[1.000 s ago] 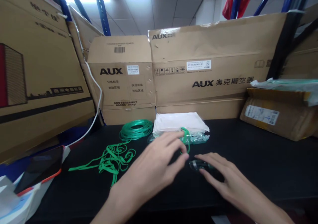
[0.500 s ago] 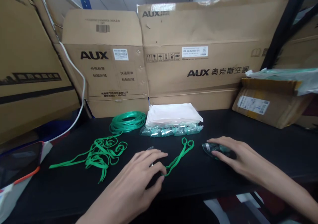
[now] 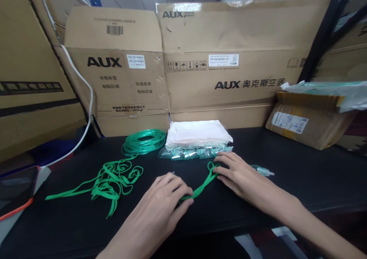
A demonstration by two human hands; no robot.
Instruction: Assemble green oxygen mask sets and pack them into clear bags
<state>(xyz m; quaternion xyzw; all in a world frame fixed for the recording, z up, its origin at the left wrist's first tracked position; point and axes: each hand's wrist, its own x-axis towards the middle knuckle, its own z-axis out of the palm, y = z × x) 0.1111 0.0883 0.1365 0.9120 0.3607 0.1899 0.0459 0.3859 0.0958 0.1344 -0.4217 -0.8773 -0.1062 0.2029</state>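
On the black tabletop, a narrow green strap (image 3: 202,187) with looped ends runs between my two hands. My left hand (image 3: 169,201) is closed, its thumb and curled fingers around the near end of the strap; a clear bit of something peeks out behind its knuckles. My right hand (image 3: 239,175) has its fingertips closed on the looped far end, with one loop showing beside them. Just behind that wrist lies a clear, green-tinted plastic piece with a narrow tip (image 3: 262,170), partly hidden by the hand.
A tangle of green straps (image 3: 110,182) lies left, before a coil of green tubing (image 3: 144,141). White packets (image 3: 198,132) stand behind clear plastic pieces (image 3: 190,152). Cardboard panels (image 3: 186,94) wall the back. A carton (image 3: 304,121) is right; a phone-like device (image 3: 18,188) left.
My right hand has let go of the clear plastic piece and moved left onto the strap's looped end. My left hand has stayed at the strap's near end.
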